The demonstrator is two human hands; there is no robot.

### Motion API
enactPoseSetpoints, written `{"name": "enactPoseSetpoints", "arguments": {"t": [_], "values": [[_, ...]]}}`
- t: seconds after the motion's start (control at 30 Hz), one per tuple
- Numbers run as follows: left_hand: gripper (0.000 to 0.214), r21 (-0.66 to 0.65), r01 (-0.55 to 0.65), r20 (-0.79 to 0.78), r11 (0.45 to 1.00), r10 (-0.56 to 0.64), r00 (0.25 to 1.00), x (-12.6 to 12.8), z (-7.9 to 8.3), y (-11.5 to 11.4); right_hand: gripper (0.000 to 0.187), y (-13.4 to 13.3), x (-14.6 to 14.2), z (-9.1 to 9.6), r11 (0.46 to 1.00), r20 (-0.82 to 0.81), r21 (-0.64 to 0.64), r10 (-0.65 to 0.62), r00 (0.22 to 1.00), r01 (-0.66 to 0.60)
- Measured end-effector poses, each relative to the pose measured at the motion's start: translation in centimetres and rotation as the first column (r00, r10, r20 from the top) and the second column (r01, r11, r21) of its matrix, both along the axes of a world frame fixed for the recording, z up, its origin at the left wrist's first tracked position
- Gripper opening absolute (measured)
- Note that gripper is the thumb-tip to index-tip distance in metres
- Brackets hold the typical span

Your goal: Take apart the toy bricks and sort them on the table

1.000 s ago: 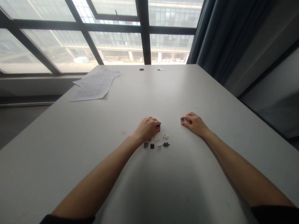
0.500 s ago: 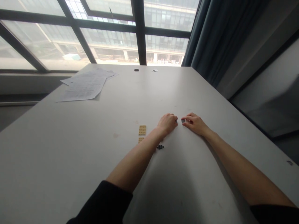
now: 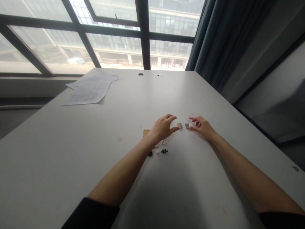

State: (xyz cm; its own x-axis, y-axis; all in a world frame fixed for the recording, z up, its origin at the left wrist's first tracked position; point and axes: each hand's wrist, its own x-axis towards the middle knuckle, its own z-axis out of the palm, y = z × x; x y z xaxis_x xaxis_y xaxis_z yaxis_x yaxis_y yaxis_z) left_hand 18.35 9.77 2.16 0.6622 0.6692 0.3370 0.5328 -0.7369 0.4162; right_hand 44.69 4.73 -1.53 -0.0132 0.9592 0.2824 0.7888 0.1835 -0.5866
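Observation:
My left hand [image 3: 164, 127] is open, its thumb and fingers spread just left of a small tan-and-grey studded building-brick piece [image 3: 179, 125] on the table. My right hand [image 3: 201, 127] is also open. Its thumb and fingertips lie apart around the right end of a grey-and-white brick piece [image 3: 187, 126]; whether they touch it I cannot tell. A narrow gap separates the two pieces. Partly covered by my left wrist is a tan studded plate [image 3: 146, 132]. Below that wrist lie a small white part [image 3: 163, 142] and a black part with knobbed ends [image 3: 164, 151].
Another small black part [image 3: 150, 154] sits beside my left forearm. Printed papers [image 3: 89, 92] lie at the back left of the white table [image 3: 95, 152]. Two round cable holes, including a dark one [image 3: 140, 74], are at the far edge, below the window.
My left hand has opened and drawn back to the left, uncovering the tan-and-grey piece. My right fingers have spread apart from the grey-and-white piece. The view has shifted slightly.

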Motion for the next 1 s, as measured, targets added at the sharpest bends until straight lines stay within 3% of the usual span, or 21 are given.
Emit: {"name": "enactPoseSetpoints", "arguments": {"t": [0.1,0.2,0.3,0.37,0.47,0.77,1.0], "values": [[0.034,-0.038,-0.047,0.081,0.998,0.050,0.995,-5.5,-0.1,0.3,0.044,-1.2,-1.0,0.7,0.998,-0.006,0.060,-0.013,1.000,0.013],[0.031,-0.063,-0.099,0.085,0.993,0.104,0.991,-10.2,-0.8,0.0,0.042,-2.2,-4.5,1.3,0.979,0.007,0.036,0.202,0.979,-0.202],[0.030,-0.055,-0.015,-0.009,0.998,0.015,1.000,-12.5,-1.8,-0.6,0.038,-2.6,-9.2,1.5,0.911,0.034,-0.012,0.413,0.910,-0.412],[0.031,-0.059,0.028,-0.034,0.998,-0.030,0.999,-13.0,-2.3,-0.9,0.034,-2.5,-11.7,1.3,0.872,0.083,-0.018,0.489,0.868,-0.489],[0.033,-0.071,0.022,-0.007,0.997,-0.023,1.000,-13.0,-2.8,-0.9,0.027,-2.1,-13.4,0.8,0.859,0.103,-0.014,0.510,0.854,-0.511],[0.044,-0.105,0.002,-0.017,0.994,-0.004,1.000,-13.5,-2.9,0.7,0.019,-2.6,-12.4,0.3,0.899,0.093,0.031,0.432,0.897,-0.436],[0.039,-0.134,-0.040,-0.036,0.990,0.036,0.999,-12.6,-2.8,0.6,0.019,-3.5,-11.3,-0.2,0.919,0.048,0.052,0.387,0.921,-0.390]]}}
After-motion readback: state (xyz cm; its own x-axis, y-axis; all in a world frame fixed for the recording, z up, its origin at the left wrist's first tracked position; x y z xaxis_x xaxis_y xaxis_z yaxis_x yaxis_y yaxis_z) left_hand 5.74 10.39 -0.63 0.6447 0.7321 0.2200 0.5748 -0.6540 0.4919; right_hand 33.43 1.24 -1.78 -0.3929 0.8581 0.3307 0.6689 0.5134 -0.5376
